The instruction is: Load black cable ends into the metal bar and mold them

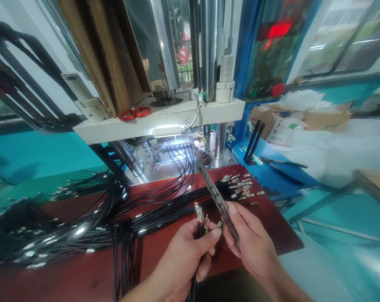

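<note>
My left hand (190, 256) is closed around a small bunch of black cables whose metal-tipped connectors (200, 212) stick up past the fingers. One connector (219, 225) is pinched at the thumb tip, close to the bar. My right hand (251, 239) grips a long dark metal bar (217, 195) with notches along it, tilted up and to the left toward the press. Behind my hands, a thick bundle of black cables (167, 209) lies across the red-brown table (271, 226), its connector ends (240, 186) fanned out at the right.
A press with a white plate (165, 117) stands ahead; a lit bar with cables (177, 147) sits on its metal bed. Red-handled scissors (135, 113) rest on the plate. Pliers (284, 165) lie on the blue surface at right. More cables (51, 235) pile at left.
</note>
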The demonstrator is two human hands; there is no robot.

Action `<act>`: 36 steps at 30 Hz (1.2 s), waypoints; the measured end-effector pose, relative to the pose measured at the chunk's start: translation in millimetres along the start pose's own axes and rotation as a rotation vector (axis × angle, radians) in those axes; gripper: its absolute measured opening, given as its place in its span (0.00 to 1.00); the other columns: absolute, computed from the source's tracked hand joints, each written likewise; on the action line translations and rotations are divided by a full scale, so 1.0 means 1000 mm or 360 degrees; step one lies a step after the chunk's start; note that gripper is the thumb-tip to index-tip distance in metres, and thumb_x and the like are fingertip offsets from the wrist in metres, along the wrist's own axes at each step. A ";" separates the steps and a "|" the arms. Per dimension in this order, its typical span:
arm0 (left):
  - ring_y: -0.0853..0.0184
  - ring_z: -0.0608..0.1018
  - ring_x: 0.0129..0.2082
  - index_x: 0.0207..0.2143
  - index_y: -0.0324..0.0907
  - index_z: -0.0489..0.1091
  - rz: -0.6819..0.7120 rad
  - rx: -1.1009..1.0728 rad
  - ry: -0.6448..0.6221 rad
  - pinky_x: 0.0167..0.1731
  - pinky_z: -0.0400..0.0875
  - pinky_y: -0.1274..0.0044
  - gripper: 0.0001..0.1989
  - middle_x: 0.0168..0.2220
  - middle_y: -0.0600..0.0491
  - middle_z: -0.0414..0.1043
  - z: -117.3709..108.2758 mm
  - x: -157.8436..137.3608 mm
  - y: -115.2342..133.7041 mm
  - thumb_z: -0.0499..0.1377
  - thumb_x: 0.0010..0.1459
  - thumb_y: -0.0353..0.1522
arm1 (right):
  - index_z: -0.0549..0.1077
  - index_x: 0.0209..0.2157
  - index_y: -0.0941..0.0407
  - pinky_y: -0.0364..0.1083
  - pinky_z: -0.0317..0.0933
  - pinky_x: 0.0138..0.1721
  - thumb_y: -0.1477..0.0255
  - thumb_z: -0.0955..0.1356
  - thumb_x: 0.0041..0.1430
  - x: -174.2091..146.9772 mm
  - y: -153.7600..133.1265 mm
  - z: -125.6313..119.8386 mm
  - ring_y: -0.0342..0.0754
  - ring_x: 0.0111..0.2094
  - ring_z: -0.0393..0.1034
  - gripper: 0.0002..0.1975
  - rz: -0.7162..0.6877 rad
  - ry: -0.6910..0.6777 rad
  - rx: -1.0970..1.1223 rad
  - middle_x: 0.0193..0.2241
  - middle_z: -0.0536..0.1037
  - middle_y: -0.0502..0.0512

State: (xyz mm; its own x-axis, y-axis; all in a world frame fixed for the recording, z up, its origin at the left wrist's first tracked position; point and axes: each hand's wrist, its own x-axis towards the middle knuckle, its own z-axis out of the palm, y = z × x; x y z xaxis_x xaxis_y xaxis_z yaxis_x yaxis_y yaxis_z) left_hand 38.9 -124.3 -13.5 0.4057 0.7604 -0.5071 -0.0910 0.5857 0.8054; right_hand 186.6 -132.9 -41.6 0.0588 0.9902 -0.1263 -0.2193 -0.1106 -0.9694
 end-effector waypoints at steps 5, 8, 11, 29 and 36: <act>0.82 0.60 0.09 0.32 0.39 0.66 0.0045 0.0101 -0.0024 0.09 0.48 0.84 0.12 0.24 0.59 0.65 0.002 0.002 -0.002 0.60 0.57 0.40 | 0.71 0.48 0.55 0.38 0.50 0.14 0.54 0.61 0.64 -0.001 -0.003 0.000 0.39 0.15 0.54 0.22 0.0029 0.0057 -0.0133 0.15 0.63 0.44; 0.82 0.60 0.09 0.30 0.38 0.67 0.0067 0.0125 -0.0056 0.08 0.47 0.85 0.13 0.23 0.59 0.65 0.003 0.002 -0.002 0.60 0.57 0.39 | 0.72 0.49 0.53 0.39 0.55 0.17 0.53 0.62 0.63 -0.001 -0.004 0.001 0.41 0.18 0.57 0.22 0.0029 0.0103 -0.0219 0.19 0.67 0.47; 0.81 0.61 0.09 0.30 0.37 0.68 0.0081 0.0154 -0.0089 0.08 0.48 0.85 0.13 0.23 0.58 0.65 0.003 0.001 -0.001 0.60 0.57 0.39 | 0.72 0.50 0.52 0.40 0.57 0.18 0.53 0.63 0.62 -0.002 -0.004 0.001 0.41 0.19 0.59 0.22 0.0050 0.0118 -0.0244 0.22 0.70 0.50; 0.80 0.61 0.10 0.30 0.37 0.68 0.0154 0.0204 -0.0125 0.09 0.51 0.85 0.10 0.22 0.58 0.63 0.003 0.001 -0.001 0.57 0.58 0.36 | 0.71 0.50 0.51 0.40 0.55 0.18 0.55 0.62 0.63 -0.006 0.000 0.000 0.41 0.20 0.58 0.20 0.0030 0.0063 -0.0288 0.22 0.67 0.47; 0.80 0.61 0.10 0.28 0.38 0.67 0.0146 0.0177 -0.0151 0.09 0.51 0.86 0.08 0.21 0.59 0.62 0.005 0.002 0.000 0.56 0.58 0.33 | 0.69 0.52 0.50 0.41 0.59 0.21 0.55 0.60 0.65 -0.008 0.004 -0.002 0.44 0.23 0.62 0.20 -0.0028 0.0075 -0.0470 0.26 0.71 0.50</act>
State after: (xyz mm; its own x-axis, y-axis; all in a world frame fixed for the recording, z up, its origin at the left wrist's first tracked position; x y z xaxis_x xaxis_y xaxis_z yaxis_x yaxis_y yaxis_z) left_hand 44.2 -124.1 -12.8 0.4845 0.7765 -0.4029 -0.0327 0.4763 0.8787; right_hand 186.8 -141.0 -45.0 0.1070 0.9880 -0.1117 0.0743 -0.1200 -0.9900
